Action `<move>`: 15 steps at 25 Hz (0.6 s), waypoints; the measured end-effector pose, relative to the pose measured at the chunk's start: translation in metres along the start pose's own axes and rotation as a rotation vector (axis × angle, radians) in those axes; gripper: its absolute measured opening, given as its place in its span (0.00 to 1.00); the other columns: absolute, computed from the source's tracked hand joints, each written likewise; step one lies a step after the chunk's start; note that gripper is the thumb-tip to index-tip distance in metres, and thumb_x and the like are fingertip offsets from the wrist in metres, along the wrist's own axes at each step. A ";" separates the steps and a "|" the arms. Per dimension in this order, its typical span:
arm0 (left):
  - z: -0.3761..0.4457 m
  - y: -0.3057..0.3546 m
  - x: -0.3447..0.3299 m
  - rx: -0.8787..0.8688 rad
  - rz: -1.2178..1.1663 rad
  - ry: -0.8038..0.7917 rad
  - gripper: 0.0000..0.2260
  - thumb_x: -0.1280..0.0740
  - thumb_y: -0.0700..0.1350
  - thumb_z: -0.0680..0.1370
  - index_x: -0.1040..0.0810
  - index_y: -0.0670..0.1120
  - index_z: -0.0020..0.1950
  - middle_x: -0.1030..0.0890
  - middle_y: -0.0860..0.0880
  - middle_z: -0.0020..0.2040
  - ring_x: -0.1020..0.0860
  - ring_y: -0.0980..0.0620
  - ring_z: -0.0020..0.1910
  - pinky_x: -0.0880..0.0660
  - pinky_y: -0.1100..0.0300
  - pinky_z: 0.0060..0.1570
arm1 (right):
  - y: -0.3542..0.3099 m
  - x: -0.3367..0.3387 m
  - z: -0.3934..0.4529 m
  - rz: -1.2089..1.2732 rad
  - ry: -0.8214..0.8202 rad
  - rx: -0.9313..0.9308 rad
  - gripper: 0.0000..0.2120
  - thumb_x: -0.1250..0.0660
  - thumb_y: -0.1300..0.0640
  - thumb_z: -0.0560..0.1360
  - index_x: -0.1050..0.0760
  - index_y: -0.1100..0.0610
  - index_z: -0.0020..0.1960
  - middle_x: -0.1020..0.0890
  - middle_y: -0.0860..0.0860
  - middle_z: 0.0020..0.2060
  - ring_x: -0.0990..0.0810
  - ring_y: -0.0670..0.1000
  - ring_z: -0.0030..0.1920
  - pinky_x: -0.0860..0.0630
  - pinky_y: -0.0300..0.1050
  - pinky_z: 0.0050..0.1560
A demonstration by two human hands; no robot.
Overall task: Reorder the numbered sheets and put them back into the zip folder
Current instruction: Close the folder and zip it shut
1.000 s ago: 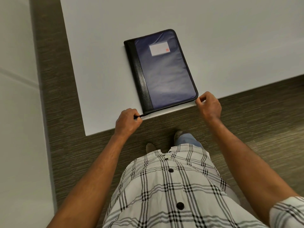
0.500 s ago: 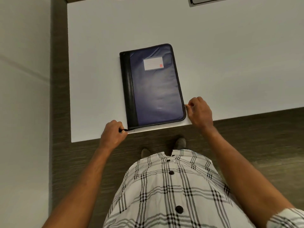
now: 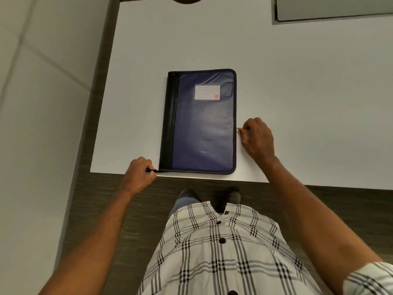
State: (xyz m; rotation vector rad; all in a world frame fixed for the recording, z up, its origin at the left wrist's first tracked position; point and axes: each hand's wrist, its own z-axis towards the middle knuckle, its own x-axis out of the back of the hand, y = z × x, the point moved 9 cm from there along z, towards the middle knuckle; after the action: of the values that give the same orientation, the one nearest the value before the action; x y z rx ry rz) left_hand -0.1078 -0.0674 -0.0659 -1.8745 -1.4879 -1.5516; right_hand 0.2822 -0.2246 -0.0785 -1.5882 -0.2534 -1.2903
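Note:
A dark blue zip folder (image 3: 204, 128) with a black spine and a white label lies closed on the white table (image 3: 297, 81), close to the near edge. My left hand (image 3: 139, 174) pinches a black tab at the folder's near left corner. My right hand (image 3: 256, 137) is at the middle of the folder's right edge, fingers pinched on a small metal zipper pull (image 3: 238, 129). No numbered sheets are visible.
A grey recessed panel (image 3: 331, 9) is set into the table at the far right. The table's left edge borders a strip of brown floor (image 3: 91, 116) and a pale wall (image 3: 42, 103). My feet stand just below the near edge.
My right hand has travelled from the folder's near right corner up along the right edge to its middle. My left hand keeps its pinch at the near left corner.

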 end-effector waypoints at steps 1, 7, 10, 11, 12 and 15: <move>0.000 0.001 0.000 0.014 -0.008 -0.002 0.09 0.25 0.38 0.74 0.21 0.51 0.41 0.23 0.51 0.41 0.24 0.55 0.41 0.27 0.62 0.37 | 0.001 -0.001 0.008 0.000 -0.002 0.007 0.07 0.30 0.54 0.81 0.26 0.56 0.49 0.22 0.53 0.44 0.27 0.51 0.41 0.25 0.50 0.41; 0.020 0.015 0.005 0.254 -0.150 0.107 0.19 0.31 0.35 0.76 0.23 0.48 0.65 0.23 0.47 0.62 0.23 0.46 0.61 0.22 0.48 0.59 | 0.003 -0.005 0.034 0.016 -0.015 0.004 0.06 0.30 0.56 0.79 0.26 0.55 0.48 0.22 0.52 0.44 0.27 0.52 0.42 0.27 0.51 0.42; 0.062 0.057 0.015 0.314 -0.243 0.250 0.24 0.37 0.39 0.79 0.32 0.47 0.75 0.27 0.45 0.70 0.28 0.43 0.68 0.27 0.44 0.66 | 0.000 -0.007 0.031 0.006 -0.017 0.041 0.06 0.29 0.56 0.80 0.26 0.56 0.47 0.22 0.53 0.43 0.27 0.54 0.41 0.29 0.51 0.42; 0.079 0.071 0.015 0.310 -0.244 0.270 0.25 0.37 0.43 0.80 0.36 0.47 0.78 0.29 0.44 0.73 0.30 0.42 0.70 0.28 0.42 0.67 | -0.001 -0.009 0.031 -0.009 -0.024 0.050 0.05 0.29 0.57 0.80 0.25 0.56 0.48 0.22 0.53 0.43 0.26 0.55 0.41 0.30 0.51 0.42; 0.094 0.082 0.014 0.300 -0.221 0.276 0.27 0.38 0.48 0.82 0.39 0.47 0.80 0.32 0.44 0.76 0.32 0.41 0.73 0.30 0.41 0.68 | -0.002 -0.010 0.031 -0.027 -0.036 0.053 0.05 0.30 0.57 0.80 0.24 0.56 0.48 0.22 0.53 0.43 0.26 0.56 0.42 0.30 0.51 0.42; 0.125 0.097 0.002 0.253 -0.034 0.285 0.31 0.43 0.60 0.83 0.43 0.47 0.82 0.40 0.44 0.81 0.34 0.41 0.76 0.32 0.40 0.69 | -0.004 -0.014 0.036 -0.082 -0.054 0.048 0.02 0.30 0.59 0.79 0.22 0.56 0.50 0.21 0.53 0.44 0.24 0.57 0.42 0.28 0.53 0.42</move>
State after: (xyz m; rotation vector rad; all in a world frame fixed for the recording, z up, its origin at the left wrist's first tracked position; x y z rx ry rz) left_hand 0.0412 -0.0144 -0.0763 -1.4303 -1.5097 -1.4908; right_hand 0.2951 -0.1883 -0.0837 -1.5872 -0.3847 -1.2957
